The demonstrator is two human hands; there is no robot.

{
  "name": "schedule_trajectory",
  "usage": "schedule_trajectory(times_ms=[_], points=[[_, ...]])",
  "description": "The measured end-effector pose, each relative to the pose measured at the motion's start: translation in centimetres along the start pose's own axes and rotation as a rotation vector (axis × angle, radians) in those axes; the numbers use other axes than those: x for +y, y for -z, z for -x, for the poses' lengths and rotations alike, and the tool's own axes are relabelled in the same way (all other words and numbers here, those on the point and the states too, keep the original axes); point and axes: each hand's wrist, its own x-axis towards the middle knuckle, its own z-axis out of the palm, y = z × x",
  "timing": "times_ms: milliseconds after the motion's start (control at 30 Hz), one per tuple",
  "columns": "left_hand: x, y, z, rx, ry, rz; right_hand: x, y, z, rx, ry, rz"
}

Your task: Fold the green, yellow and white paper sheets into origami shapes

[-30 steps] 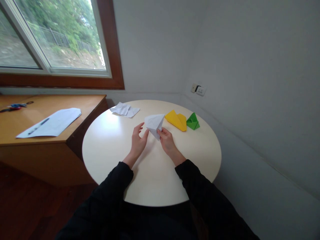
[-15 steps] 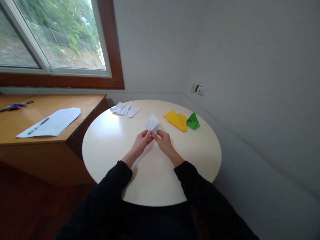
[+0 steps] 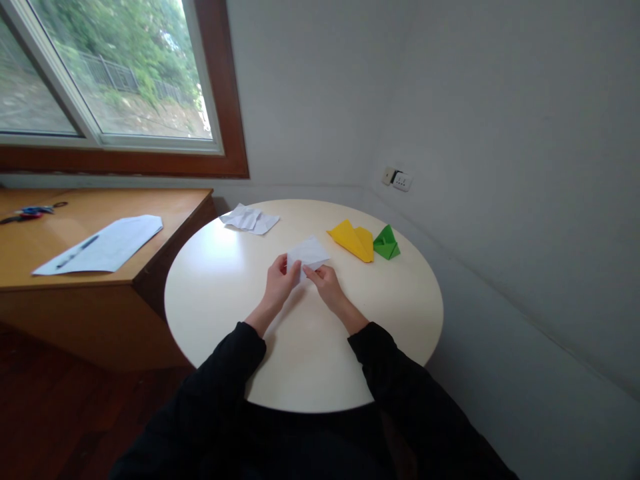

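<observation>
White folded paper (image 3: pixel 311 250) sits between and just beyond the two grips, seemingly lifted off the round surface (image 3: pixel 310 360), with the left grip (image 3: pixel 279 283) closed on its near left edge, thumb on top, and the right grip (image 3: pixel 328 285) drawn in to a pinch at its near edge. Folding, as I judge it, is partway: the sheet is already compact and straight-edged, but how many creases remain cannot be told. Beyond the right grip, a yellow folded paper (image 3: pixel 353 241) and a green folded paper (image 3: pixel 387 243) lie shaped and untouched; beyond the left grip lies creased white paper (image 3: pixel 250 220).
</observation>
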Motion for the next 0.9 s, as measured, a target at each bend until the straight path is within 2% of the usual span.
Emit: schedule_trajectory(times_ms=[167, 300, 533, 733, 900], points=[[0.5, 0.1, 0.1, 0.013, -0.114, -0.107, 0.3, 0.0, -0.3, 0.025, -0.048, -0.116], [0.0, 0.2, 0.0, 0.014, -0.172, -0.143, 0.2, -0.1, -0.5, 0.065, -0.061, -0.199], [-0.6, 0.6, -0.4, 0.111, -0.247, -0.223, 0.0, 0.3, -0.7, 0.122, -0.083, -0.227], [0.1, 1.0, -0.5, 0.192, -0.252, -0.271, -0.5, 0.8, -0.7, 0.122, -0.045, -0.149], [0.3, 1.1, -0.3, 0.197, -0.196, -0.245, -1.0, 0.9, -0.6, 0.147, 0.022, -0.056]])
